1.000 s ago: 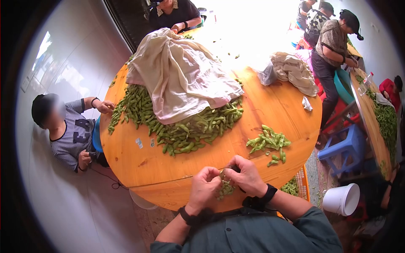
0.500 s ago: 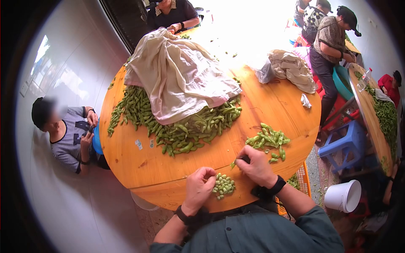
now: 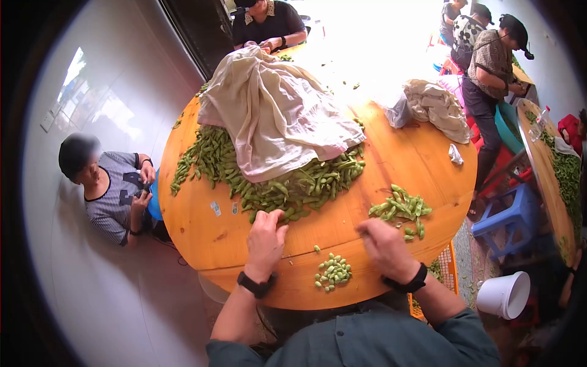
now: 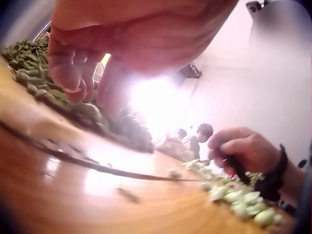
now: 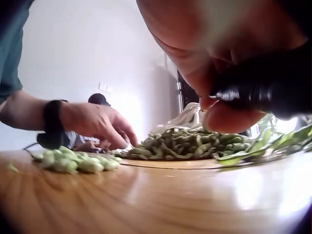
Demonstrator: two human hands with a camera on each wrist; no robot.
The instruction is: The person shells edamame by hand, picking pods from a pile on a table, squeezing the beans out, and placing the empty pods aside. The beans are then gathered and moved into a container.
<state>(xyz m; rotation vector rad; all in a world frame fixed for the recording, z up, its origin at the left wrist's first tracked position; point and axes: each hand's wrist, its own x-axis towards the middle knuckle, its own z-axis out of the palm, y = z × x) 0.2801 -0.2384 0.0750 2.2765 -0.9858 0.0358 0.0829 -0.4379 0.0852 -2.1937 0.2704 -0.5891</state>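
Pods (image 3: 211, 156) are heaped just beyond the left hand (image 3: 266, 243), its fingers loosely bent. Beside the beans (image 3: 334, 271), a black tool (image 4: 237, 169) is gripped by the right hand (image 3: 387, 249).

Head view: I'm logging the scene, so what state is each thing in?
Green soybean pods, unshelled, heaped, partly covered
Pale cloth, draped, wrinkled
Shelled beans, loosely piled
Smaller pod pile, uncovered
Bundled cloth, crumpled
White bucket, lidless
Blue stool, unoccupied
Left hand, fingers bent, empty
Right hand, fingers curled round dark object
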